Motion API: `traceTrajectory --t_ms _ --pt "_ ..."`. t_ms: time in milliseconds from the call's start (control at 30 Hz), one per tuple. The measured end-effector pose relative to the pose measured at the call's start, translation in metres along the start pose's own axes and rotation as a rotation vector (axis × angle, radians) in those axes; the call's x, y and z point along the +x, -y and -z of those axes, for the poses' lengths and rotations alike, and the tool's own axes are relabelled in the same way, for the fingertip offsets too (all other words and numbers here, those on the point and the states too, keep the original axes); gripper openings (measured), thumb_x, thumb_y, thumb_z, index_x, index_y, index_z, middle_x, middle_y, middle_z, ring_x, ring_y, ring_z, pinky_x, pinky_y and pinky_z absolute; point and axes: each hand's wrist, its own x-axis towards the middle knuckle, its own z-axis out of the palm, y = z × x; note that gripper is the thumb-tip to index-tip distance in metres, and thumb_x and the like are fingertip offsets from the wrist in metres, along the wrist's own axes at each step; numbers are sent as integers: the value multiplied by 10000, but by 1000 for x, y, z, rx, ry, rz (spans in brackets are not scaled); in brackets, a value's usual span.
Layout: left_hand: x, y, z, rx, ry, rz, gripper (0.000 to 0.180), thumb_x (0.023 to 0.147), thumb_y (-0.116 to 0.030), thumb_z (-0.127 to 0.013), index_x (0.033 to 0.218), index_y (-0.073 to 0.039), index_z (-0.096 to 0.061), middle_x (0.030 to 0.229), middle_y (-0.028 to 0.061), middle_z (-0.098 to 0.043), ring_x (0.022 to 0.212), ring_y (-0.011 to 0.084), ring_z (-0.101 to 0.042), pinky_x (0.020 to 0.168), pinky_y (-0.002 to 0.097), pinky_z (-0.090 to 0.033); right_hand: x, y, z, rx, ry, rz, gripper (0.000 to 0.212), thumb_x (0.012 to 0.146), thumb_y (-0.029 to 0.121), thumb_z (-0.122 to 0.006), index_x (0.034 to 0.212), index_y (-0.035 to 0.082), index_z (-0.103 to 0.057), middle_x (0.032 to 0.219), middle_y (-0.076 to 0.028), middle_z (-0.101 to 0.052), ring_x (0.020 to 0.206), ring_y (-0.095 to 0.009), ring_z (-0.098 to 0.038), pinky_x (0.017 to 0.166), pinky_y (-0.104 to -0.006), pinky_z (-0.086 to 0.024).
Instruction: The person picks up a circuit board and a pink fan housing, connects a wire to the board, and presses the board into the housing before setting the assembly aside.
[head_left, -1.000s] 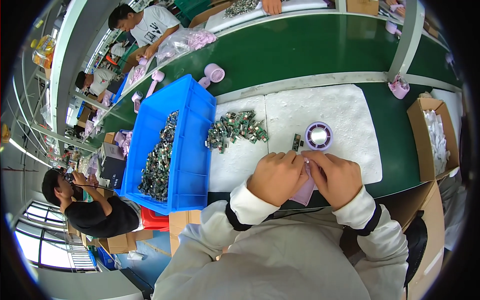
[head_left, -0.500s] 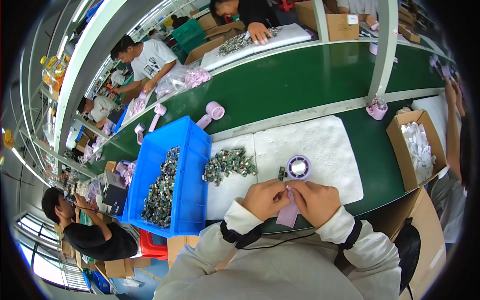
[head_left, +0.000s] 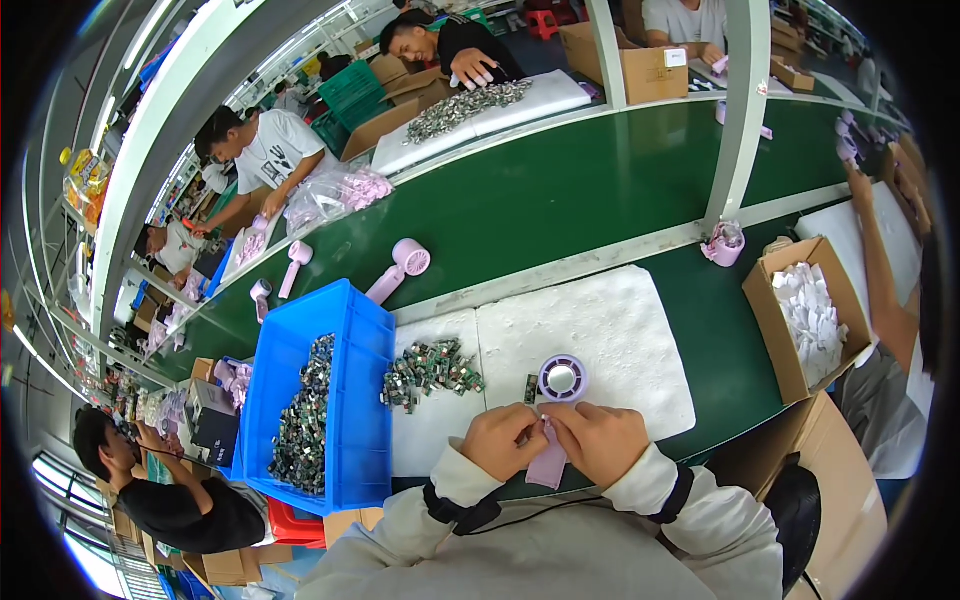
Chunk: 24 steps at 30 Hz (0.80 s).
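Observation:
A handheld fan lies toward me at the front of the white foam sheet, its round lilac fan head (head_left: 563, 378) with a silvery centre facing up. Below it, the flat lilac fan handle (head_left: 546, 466) points at my body; my fingers hide where the two meet. My left hand (head_left: 497, 441) is closed in a pinch at the handle's upper end. From the other side my right hand (head_left: 604, 442) pinches the same end, thumb and forefinger close to the left fingertips. A small green circuit board (head_left: 530, 388) rests just left of the fan head.
A blue bin (head_left: 358, 400) full of circuit boards stands to my left, beside a loose board pile (head_left: 432, 374) on white foam (head_left: 600, 310). At right is a cardboard box (head_left: 850, 325) of white pieces. Beyond a metal rail, lilac fans (head_left: 410, 257) lie on the green belt. Co-workers sit around.
The whole view has shifted, so the bench and my hands appear lower and further left. Both hands stay at the top of the fan handle, with little visible change in their grip.

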Motion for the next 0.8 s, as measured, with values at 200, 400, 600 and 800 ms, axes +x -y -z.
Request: traceTrajectory --t_ms 200,400,600,800 --pt "3 -7 -3 145 -28 -90 97 935 -98 -628 895 -19 -588 751 158 -631 661 395 -619 606 500 -486 -3 -3 1 6 -16 -10 200 936 209 -681 1133 196 -712 738 -53 -689 593 -265 -681 518 -375 -538" --pt "1 -9 -10 225 -8 33 131 983 -128 -573 904 -23 -578 741 207 -621 679 424 -605 631 524 -475 -6 -8 -6 4 -31 -10 214 946 229 -658 1155 199 -690 763 -59 -701 614 -276 -695 528 -387 -554" --pt "3 -15 -4 103 26 81 167 1027 -126 -520 922 -8 -573 763 232 -595 732 456 -598 649 506 -463 -6 -9 -8 25 -7 11 204 963 253 -624 1153 193 -664 812 -80 -713 642 -300 -707 543 -419 -564" --pt "7 -14 6 60 85 23 145 1025 -121 -529 941 -15 -583 765 218 -602 739 448 -600 651 494 -462 -5 -10 -10 34 -26 12 193 967 248 -619 1146 193 -667 813 -80 -713 641 -306 -704 540 -422 -559"
